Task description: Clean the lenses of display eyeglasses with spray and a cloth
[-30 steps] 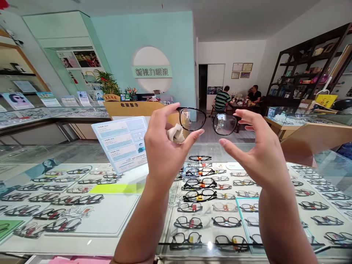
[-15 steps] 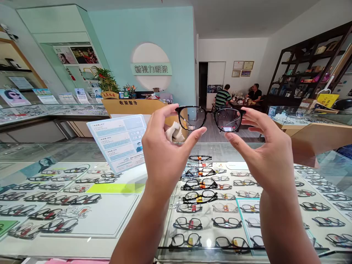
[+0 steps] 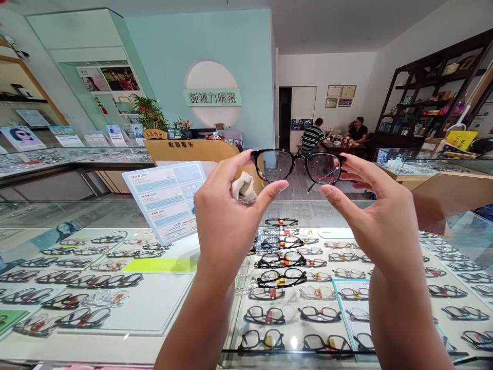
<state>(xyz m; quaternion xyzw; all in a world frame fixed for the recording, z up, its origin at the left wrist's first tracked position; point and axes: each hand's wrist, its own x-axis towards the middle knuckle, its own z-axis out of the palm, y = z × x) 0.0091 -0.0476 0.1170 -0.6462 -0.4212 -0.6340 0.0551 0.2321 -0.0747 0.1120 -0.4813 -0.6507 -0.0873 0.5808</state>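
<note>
A pair of black-rimmed eyeglasses [image 3: 299,155] is held up in front of me between both hands, above the glass display counter. My left hand [image 3: 231,205] pinches the left end of the frame with fingers and thumb. Tucked in that same palm is a crumpled beige cloth [image 3: 244,187]. On the other side my right hand [image 3: 379,205] grips the right end of the frame, its thumb below the lens. Small red lettering shows on the right lens. One temple arm slants down behind that lens.
Rows of eyeglasses [image 3: 282,278] lie in the glass counter [image 3: 154,349] below my hands. A light-blue printed card [image 3: 164,200] stands at the left. Beyond are a wooden cashier desk [image 3: 192,154], a side counter [image 3: 400,164], and two people [image 3: 313,137] at a far table.
The eyeglasses have shifted slightly right and turned a little, so red lettering now shows on the right lens. Both hands keep their hold, the right hand having moved slightly right.
</note>
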